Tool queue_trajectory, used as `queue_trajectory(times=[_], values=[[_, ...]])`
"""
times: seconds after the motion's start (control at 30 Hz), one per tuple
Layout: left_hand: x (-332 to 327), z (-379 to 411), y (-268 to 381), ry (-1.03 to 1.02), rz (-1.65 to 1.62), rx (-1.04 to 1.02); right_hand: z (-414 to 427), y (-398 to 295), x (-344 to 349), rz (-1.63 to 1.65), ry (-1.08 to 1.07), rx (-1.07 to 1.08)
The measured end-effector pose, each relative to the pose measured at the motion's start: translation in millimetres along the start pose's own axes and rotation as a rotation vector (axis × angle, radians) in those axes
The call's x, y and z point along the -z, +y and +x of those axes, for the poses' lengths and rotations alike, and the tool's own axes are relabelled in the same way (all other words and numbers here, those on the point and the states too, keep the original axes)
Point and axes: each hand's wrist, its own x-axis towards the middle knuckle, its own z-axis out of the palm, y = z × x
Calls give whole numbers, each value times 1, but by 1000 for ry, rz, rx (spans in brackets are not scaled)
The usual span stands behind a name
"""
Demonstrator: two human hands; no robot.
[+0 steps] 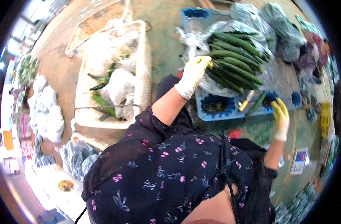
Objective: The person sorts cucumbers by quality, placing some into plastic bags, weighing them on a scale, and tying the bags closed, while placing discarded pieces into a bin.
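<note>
A stack of long green cucumbers [235, 61] lies on clear plastic film [218, 89] upon a blue pallet [226, 116]. My left hand [197, 68], in a whitish glove with yellowed fingers, is at the left ends of the cucumbers; its fingertips are bent together, and whether they grip one is unclear. Over the pallet's near right edge, my right hand [281, 114], gloved alike, has its fingers apart and holds nothing. Between the stack and that hand lie a knife [246, 101] with a yellowish handle and a single cucumber [257, 104].
On the left stands a white plastic crate [146, 70] holding clear bags and several green vegetables. Filled plastic bags [282, 30] sit at the pallet's far right. Another person [313, 53] is at the right. A digital scale display [299, 161] lies at the lower right.
</note>
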Motion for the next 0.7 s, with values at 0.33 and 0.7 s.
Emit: queue_trajectory(times=[0.33, 0.7], values=[[149, -100, 61, 465, 477, -168, -44, -14, 59, 114, 63, 172], [150, -142, 86, 340, 185, -174, -59, -82, -20, 60, 8, 324]])
